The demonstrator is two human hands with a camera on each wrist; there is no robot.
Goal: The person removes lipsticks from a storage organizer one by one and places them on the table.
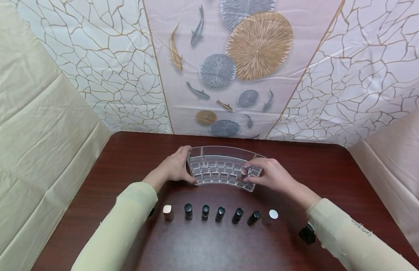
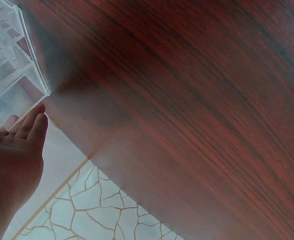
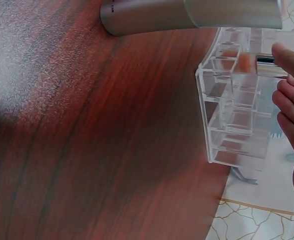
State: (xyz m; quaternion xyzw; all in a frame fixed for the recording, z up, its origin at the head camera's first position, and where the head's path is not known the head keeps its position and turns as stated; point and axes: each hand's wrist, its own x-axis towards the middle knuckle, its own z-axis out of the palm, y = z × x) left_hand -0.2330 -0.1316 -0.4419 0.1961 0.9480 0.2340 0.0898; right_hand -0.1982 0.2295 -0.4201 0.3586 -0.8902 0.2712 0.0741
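A clear acrylic lipstick organizer (image 1: pixel 226 151), curved and stepped with rows of small compartments, stands towards the back of the table. My left hand (image 1: pixel 175 165) holds its left end, thumb at the front corner and fingers behind; the left wrist view shows these fingers (image 2: pixel 36 125) against the clear wall. At the organizer's right end my right hand (image 1: pixel 271 174) pinches a lipstick (image 1: pixel 244 171) that stands in a front-row compartment. In the right wrist view this lipstick (image 3: pixel 247 63) has a peach-toned part and a dark band, with my thumb at its end.
In front of the organizer several lipsticks stand in a row: a gold-topped one (image 1: pixel 167 212) at left, black ones (image 1: pixel 220 213) in the middle, a silver-topped one (image 1: pixel 272 215) at right. A grey tube (image 3: pixel 187 15) looms close in the right wrist view. Patterned cloth (image 1: pixel 216 109) hangs behind the table.
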